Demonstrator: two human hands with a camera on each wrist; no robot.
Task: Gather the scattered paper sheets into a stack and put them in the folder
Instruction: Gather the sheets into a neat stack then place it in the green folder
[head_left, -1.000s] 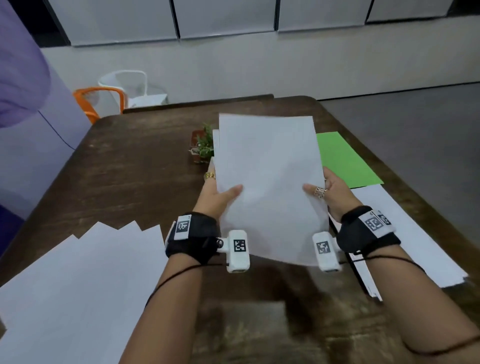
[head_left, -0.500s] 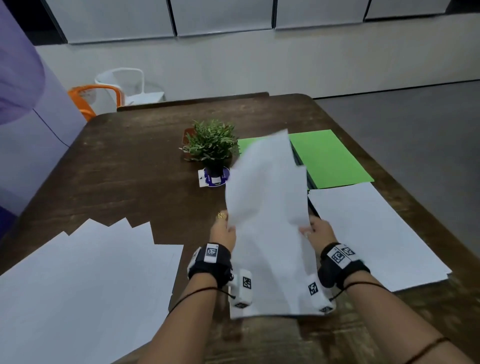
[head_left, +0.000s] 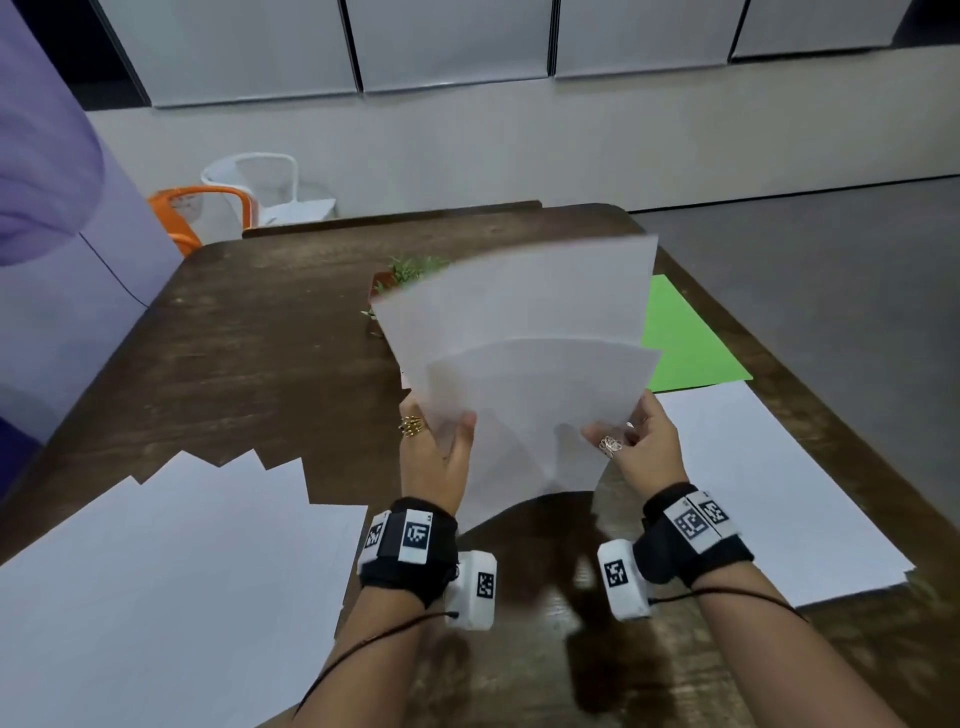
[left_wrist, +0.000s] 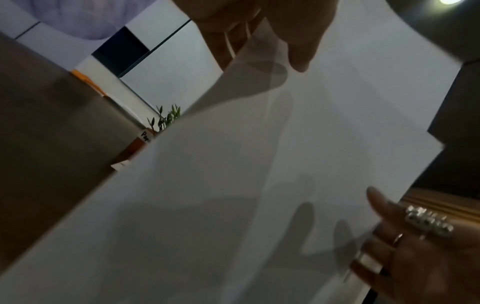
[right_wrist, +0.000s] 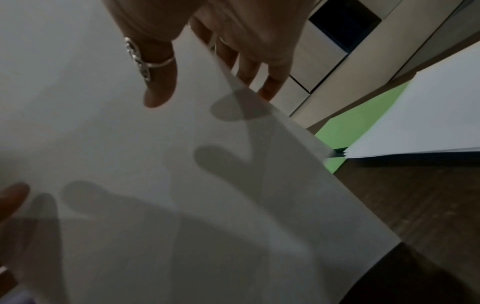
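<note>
White paper sheets (head_left: 524, 374) are held up above the dark wooden table (head_left: 249, 358), fanned and slightly out of line with each other, their upper edges blurred. The left hand (head_left: 434, 457) has its grip closed on the lower left edge of the sheets, thumb on the near face and fingers behind; the left wrist view shows the thumb (left_wrist: 296, 37) pressed on the paper. The right hand (head_left: 639, 447) pinches the lower right edge the same way, with a ringed thumb (right_wrist: 158, 67) on the front and the other fingers behind the sheet.

More loose sheets (head_left: 156, 582) lie fanned on the table's near left corner. Another pile of white paper (head_left: 779, 493) lies flat on the right side, just beside the right wrist. A green folder (head_left: 685, 343) lies on the table beyond that pile, touching or slightly under its far edge, partly hidden by the raised sheets. A small potted plant (head_left: 410, 273) stands near the middle of the table, mostly hidden behind the held paper.

An orange chair (head_left: 202, 208) and a white chair (head_left: 265, 182) stand beyond the table's far left corner.
</note>
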